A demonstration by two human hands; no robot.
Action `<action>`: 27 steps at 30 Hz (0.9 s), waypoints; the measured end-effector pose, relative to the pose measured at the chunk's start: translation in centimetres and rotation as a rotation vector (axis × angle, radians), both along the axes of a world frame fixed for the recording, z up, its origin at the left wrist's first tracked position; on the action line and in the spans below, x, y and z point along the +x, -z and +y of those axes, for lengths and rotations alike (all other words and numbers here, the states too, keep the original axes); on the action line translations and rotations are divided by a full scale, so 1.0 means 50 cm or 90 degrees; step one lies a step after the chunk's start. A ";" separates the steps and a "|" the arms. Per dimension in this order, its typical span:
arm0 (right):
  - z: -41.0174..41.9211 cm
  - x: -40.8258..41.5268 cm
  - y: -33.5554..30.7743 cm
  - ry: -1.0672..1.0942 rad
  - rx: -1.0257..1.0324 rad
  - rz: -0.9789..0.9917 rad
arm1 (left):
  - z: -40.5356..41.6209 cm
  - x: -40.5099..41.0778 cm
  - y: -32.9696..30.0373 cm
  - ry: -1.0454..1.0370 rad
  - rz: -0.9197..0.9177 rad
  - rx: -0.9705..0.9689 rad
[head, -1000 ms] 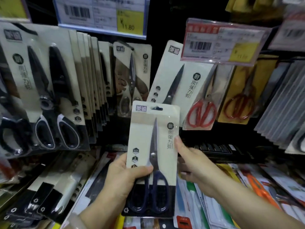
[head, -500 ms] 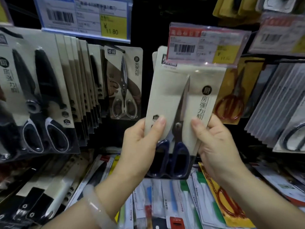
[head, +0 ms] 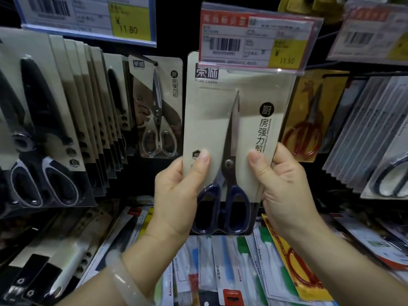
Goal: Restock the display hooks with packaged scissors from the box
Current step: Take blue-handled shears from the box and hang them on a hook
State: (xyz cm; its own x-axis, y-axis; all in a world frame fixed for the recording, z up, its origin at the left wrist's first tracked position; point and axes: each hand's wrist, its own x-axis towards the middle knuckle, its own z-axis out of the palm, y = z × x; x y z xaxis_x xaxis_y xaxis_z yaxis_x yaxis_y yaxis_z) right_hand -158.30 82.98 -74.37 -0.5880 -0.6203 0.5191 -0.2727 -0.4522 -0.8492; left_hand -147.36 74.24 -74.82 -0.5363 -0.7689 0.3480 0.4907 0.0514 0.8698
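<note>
A beige card pack of blue-handled scissors [head: 220,111] stands upright in the middle of the view. My left hand [head: 176,195] grips its left edge, thumb on the front. My right hand [head: 284,188] grips its right edge the same way. The pack's top edge is tucked behind a red-framed price tag [head: 258,38] marked 11.50, so the hang hole and the hook are hidden. A pack of red-handled scissors [head: 306,129] hangs just behind to the right.
A row of black-handled scissor packs [head: 66,129] fills the hooks at left, with a white-handled pack [head: 157,107] beside my pack. A blue-framed tag [head: 88,18] marked 11.80 hangs above them. Grey packs [head: 371,138] hang at right. Kitchen tool packs [head: 220,272] lie below.
Both hands have raised the scissors pack from low in front of the shelf up to the hook, its top now behind the red price tag. The view has come closer.
</note>
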 end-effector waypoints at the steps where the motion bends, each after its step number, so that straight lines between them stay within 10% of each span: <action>1: 0.002 0.002 0.000 -0.004 -0.005 0.003 | 0.001 0.001 0.000 -0.003 0.010 -0.003; 11: -0.028 -0.021 -0.024 -0.038 0.010 -0.148 | -0.018 -0.036 -0.017 0.030 -0.047 0.118; 27: -0.131 -0.140 -0.014 0.313 0.455 0.092 | -0.135 -0.170 0.054 -0.215 -0.328 0.134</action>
State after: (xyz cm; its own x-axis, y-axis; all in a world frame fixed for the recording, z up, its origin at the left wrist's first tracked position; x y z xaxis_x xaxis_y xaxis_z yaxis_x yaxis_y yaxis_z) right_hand -165.32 76.42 -73.69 -0.8321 -0.5196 0.1940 -0.4242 0.3708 -0.8262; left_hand -155.86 67.48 -77.52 -0.3104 -0.9483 -0.0656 -0.0049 -0.0674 0.9977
